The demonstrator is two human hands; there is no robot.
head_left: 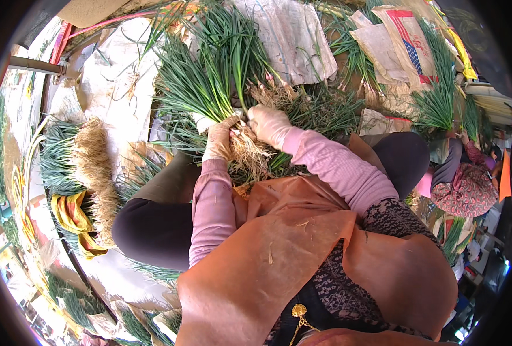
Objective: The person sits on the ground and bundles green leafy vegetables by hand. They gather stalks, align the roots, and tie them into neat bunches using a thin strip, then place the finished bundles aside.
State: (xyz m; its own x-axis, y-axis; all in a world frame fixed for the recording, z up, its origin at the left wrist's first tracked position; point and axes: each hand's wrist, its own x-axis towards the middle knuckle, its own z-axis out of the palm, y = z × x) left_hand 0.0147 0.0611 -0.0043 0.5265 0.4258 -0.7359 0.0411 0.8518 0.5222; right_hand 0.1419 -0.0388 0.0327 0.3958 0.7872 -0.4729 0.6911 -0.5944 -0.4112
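My gloved left hand (pixel 219 137) is closed around the base of a bunch of scallions (pixel 208 93). Their long green leaves fan out away from me, and the pale roots (pixel 250 145) hang toward my lap. Against the right side of this bunch, my gloved right hand (pixel 269 124) pinches a single scallion stalk (pixel 240 88) near its lower end; its fingertips are partly hidden. More scallions with pinkish bulbs (pixel 269 80) lie just beyond my right hand. Loose green trimmings (pixel 325 110) are heaped to the right of both hands.
A row of bundled scallions (pixel 93 173) lies at the left, roots toward me, with a yellow cloth (pixel 70 212) on it. Woven sacks (pixel 288 39) cover the ground ahead. An orange apron (pixel 273 242) covers my lap. Another person (pixel 465 190) sits at the right beside upright scallions (pixel 437 99).
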